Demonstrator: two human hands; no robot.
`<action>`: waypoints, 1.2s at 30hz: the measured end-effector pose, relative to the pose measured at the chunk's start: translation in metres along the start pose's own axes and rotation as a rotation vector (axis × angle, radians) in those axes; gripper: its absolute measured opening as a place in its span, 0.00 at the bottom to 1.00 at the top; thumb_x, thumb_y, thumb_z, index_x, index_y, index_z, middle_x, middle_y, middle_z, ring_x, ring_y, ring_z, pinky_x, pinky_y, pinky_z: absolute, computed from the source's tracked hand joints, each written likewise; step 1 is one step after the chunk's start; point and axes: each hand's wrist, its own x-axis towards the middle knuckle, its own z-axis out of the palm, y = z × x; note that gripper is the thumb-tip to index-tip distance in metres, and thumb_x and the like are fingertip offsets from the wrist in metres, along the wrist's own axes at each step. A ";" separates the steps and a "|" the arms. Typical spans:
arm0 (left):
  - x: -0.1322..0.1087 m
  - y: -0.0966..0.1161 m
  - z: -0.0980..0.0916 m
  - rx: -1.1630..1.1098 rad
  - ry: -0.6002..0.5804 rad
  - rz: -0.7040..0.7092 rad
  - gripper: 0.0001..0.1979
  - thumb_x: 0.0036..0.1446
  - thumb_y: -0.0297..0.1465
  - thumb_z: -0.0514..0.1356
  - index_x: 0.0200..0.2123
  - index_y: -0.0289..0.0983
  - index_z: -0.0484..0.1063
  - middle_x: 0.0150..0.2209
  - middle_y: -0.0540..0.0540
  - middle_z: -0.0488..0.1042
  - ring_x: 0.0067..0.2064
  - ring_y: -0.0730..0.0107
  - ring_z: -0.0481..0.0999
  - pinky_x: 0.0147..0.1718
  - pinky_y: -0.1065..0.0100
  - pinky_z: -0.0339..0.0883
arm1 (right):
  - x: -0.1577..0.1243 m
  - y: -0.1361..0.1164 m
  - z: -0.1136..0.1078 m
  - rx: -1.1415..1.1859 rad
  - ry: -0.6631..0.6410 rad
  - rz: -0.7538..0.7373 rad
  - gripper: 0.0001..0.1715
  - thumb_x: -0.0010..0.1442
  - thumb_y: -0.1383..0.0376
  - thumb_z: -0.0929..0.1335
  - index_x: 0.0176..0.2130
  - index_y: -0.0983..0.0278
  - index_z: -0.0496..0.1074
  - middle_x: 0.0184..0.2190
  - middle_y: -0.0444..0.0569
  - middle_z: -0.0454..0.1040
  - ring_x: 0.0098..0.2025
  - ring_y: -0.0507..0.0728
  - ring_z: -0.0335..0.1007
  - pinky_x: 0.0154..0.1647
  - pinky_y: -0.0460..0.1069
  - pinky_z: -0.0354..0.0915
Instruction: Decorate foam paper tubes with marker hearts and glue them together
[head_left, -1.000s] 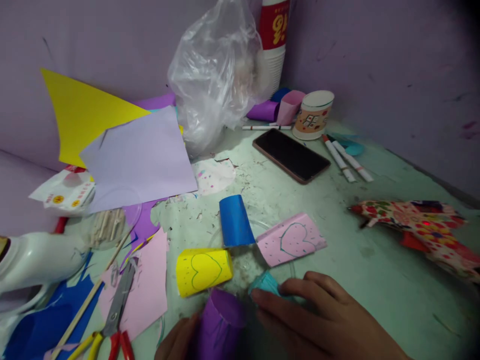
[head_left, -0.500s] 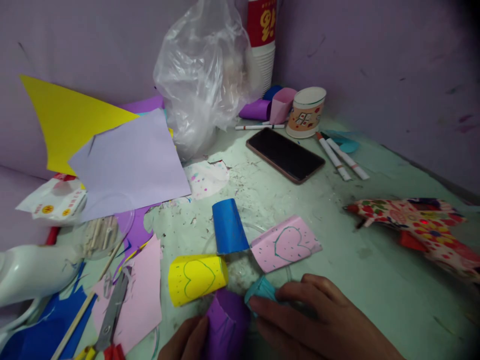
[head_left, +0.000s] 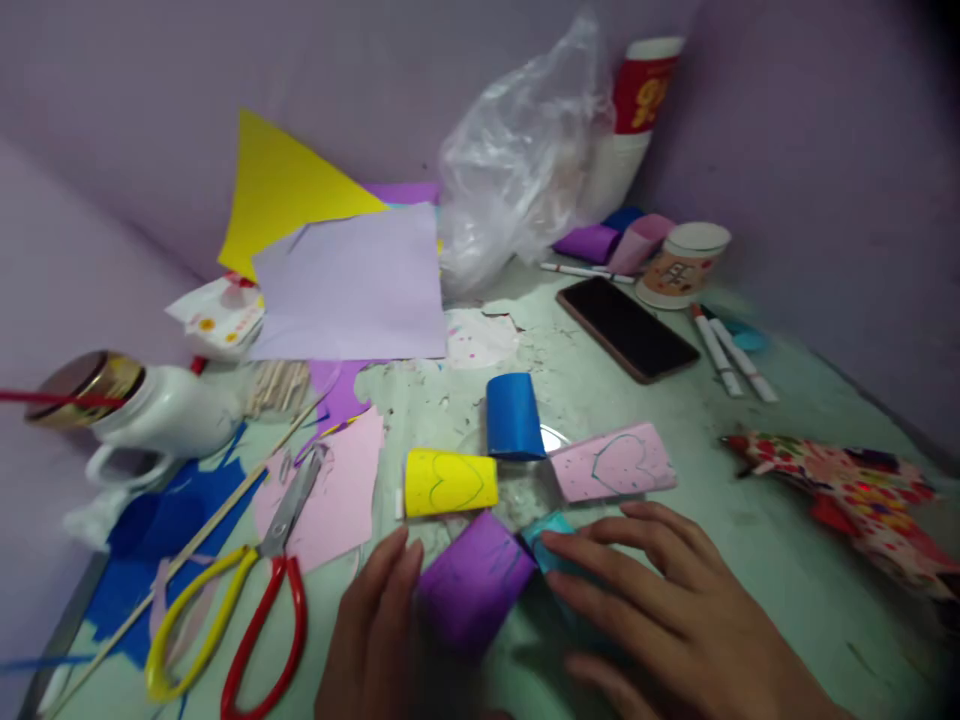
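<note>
Five coloured paper tubes lie in a ring on a clear round disc: a blue one at the back, a yellow one with a drawn heart at left, a pink one with a heart at right, a purple one and a teal one in front. My left hand is beside the purple tube's left side, its fingers apart from it. My right hand rests over the teal tube with its fingers spread, covering most of it.
Scissors, a stick and pink paper lie left, near a white mug. Lilac paper and a plastic bag stand behind. A phone, markers and a floral-patterned object are at right.
The view has shifted left, showing more of the scissors and mug. My left hand has let go of the purple tube, which now sits more tilted. My right hand's fingers have spread over the teal tube.
</note>
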 end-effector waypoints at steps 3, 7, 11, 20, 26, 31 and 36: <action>-0.001 -0.001 -0.015 -0.080 0.203 -0.131 0.21 0.61 0.39 0.50 0.54 0.38 0.63 0.51 0.39 0.70 0.53 0.56 0.69 0.48 0.57 0.68 | 0.007 -0.004 -0.005 0.003 -0.010 -0.019 0.12 0.60 0.65 0.66 0.45 0.61 0.73 0.47 0.45 0.77 0.45 0.60 0.68 0.48 0.58 0.60; -0.006 -0.006 -0.016 -0.127 0.290 -0.203 0.12 0.57 0.26 0.55 0.45 0.36 0.67 0.41 0.42 0.74 0.46 0.65 0.74 0.46 0.64 0.70 | 0.020 -0.006 -0.008 -0.040 -0.038 -0.105 0.17 0.58 0.73 0.65 0.48 0.64 0.71 0.47 0.50 0.76 0.45 0.61 0.66 0.47 0.59 0.61; -0.008 -0.005 -0.007 -0.269 0.148 -0.214 0.13 0.57 0.28 0.56 0.47 0.36 0.67 0.43 0.41 0.74 0.46 0.64 0.75 0.43 0.64 0.73 | 0.034 -0.011 -0.006 -0.052 -0.101 -0.132 0.18 0.58 0.73 0.66 0.48 0.63 0.70 0.47 0.50 0.76 0.46 0.61 0.66 0.48 0.59 0.61; -0.002 0.006 -0.001 -0.278 -0.052 -0.062 0.21 0.56 0.30 0.57 0.53 0.36 0.63 0.50 0.38 0.72 0.50 0.57 0.71 0.47 0.51 0.69 | 0.046 -0.022 0.011 0.041 -0.128 -0.039 0.13 0.60 0.70 0.66 0.44 0.61 0.75 0.43 0.48 0.79 0.41 0.59 0.68 0.43 0.57 0.63; -0.001 0.009 0.003 -0.257 -0.069 -0.062 0.19 0.55 0.30 0.58 0.51 0.37 0.64 0.44 0.40 0.74 0.44 0.58 0.73 0.42 0.54 0.70 | 0.046 -0.014 0.018 0.075 -0.110 -0.053 0.14 0.60 0.71 0.65 0.45 0.61 0.74 0.43 0.46 0.79 0.40 0.59 0.69 0.43 0.57 0.62; -0.005 0.003 0.007 -0.149 -0.026 -0.019 0.23 0.54 0.35 0.59 0.53 0.36 0.62 0.50 0.37 0.71 0.50 0.55 0.71 0.45 0.54 0.69 | 0.033 -0.011 0.003 0.048 0.034 -0.030 0.18 0.58 0.72 0.67 0.49 0.66 0.69 0.48 0.55 0.75 0.43 0.59 0.69 0.43 0.57 0.63; -0.008 -0.022 -0.003 -0.035 0.004 0.023 0.25 0.55 0.39 0.57 0.55 0.37 0.61 0.54 0.37 0.66 0.52 0.54 0.69 0.43 0.58 0.70 | -0.010 -0.011 -0.029 0.031 0.121 0.124 0.22 0.54 0.79 0.63 0.47 0.64 0.68 0.42 0.53 0.74 0.43 0.58 0.69 0.45 0.55 0.64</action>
